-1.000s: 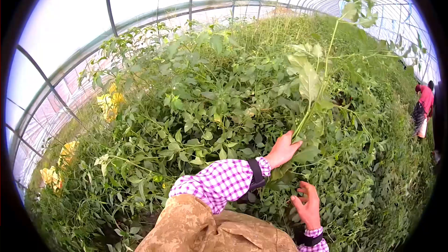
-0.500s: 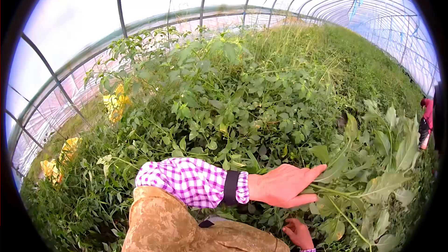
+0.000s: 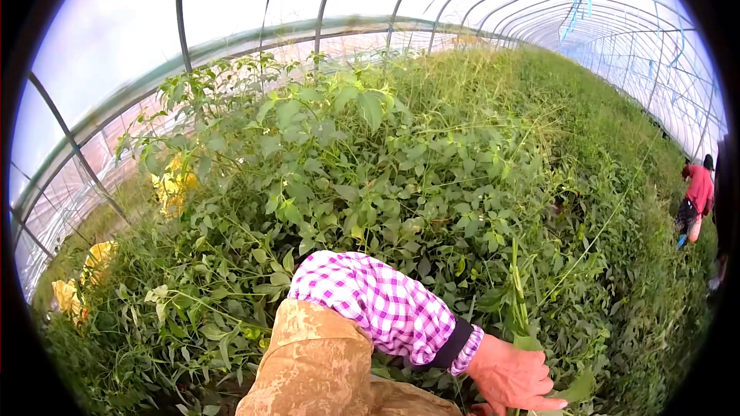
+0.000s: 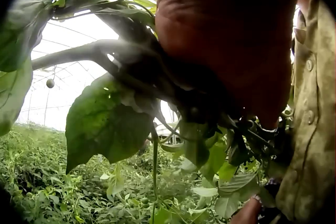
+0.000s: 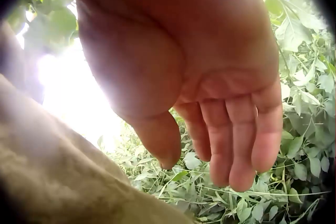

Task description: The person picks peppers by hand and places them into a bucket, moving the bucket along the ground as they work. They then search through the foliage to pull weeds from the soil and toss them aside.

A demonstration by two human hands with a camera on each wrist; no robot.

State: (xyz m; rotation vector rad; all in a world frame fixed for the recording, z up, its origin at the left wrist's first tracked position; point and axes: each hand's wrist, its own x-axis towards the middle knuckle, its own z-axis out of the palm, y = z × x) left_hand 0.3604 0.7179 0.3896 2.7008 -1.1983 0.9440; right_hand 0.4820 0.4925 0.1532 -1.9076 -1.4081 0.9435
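Near the bottom of the head view my left hand [image 3: 512, 377] grips a cut-looking leafy plant stem [image 3: 518, 293], whose end rises above the wrist. Broad green leaves [image 3: 578, 387] stick out past the fingers. Seen from the left wrist, the thick stem [image 4: 68, 57] runs in under the palm, with a large leaf [image 4: 105, 124] hanging from it and a small round green fruit [image 4: 50, 83] further off. My right hand [image 5: 210, 87] hangs with its fingers loosely extended and holds nothing; leafy plants lie below it.
Dense green plants [image 3: 370, 185] fill the ground under a tunnel of hoops [image 3: 320, 8]. Yellow bags or sheets [image 3: 176, 185] lie along the left side. At the far right another person [image 3: 697, 192] in a red top bends among the plants. Camouflage clothing [image 3: 308, 347] fills the near edge.
My left hand first held the leafy plant upright, then swung it to the right and down; now hand and plant are low near the body. The right hand dropped to the bottom edge.
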